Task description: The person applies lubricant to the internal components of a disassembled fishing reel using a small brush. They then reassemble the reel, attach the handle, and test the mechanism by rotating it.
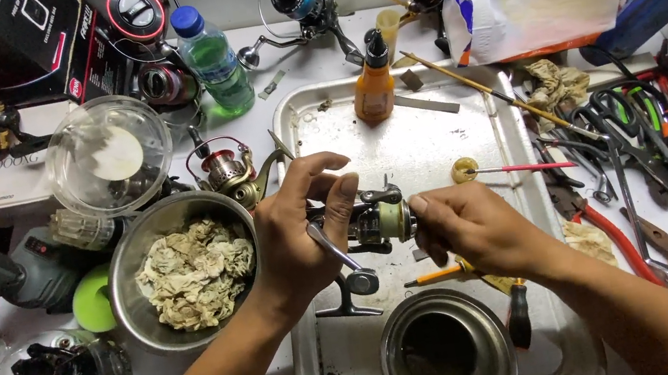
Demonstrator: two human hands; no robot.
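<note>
Gripping fishing reel point(371, 222) between left hand point(301, 234), right hand point(472, 228).

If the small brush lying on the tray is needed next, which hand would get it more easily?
Probably the right hand. The brush lies just beyond it on the tray, and only its fingertips touch the reel. The left hand grips the reel body and lies farther off.

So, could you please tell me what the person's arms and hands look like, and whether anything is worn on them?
Both forearms are bare, with no sleeves in view. The left hand and right hand wear no gloves, and no rings, watch or bracelets show. Fingernails are short.
</note>
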